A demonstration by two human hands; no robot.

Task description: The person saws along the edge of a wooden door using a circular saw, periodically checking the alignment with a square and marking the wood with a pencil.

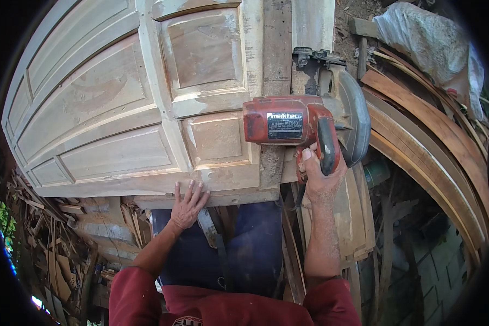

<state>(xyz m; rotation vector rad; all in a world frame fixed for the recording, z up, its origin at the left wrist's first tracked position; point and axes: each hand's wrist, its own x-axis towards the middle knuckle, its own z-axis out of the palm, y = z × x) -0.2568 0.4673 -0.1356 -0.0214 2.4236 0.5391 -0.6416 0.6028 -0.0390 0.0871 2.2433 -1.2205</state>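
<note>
My left hand (187, 209) rests with spread fingers on the lower rail of a pale wooden paneled door (103, 108), which lies flat across the upper left of the view. My right hand (323, 179) grips the rear handle of a red circular saw (280, 122) with a dark grey guard and a metal base. The saw lies on its work just right of the door, over a narrow pale board (312, 22). A rough plank (274, 65) runs along the door's right edge, beneath the saw's body. The blade is hidden by the guard and body.
Long curved boards (429, 146) are stacked at the right, with a white sack (424, 49) behind them. Short pale planks (358, 217) lie below the saw. Scrap wood (60, 261) is heaped at the lower left. My legs (244, 244) stand at the near edge, below the door.
</note>
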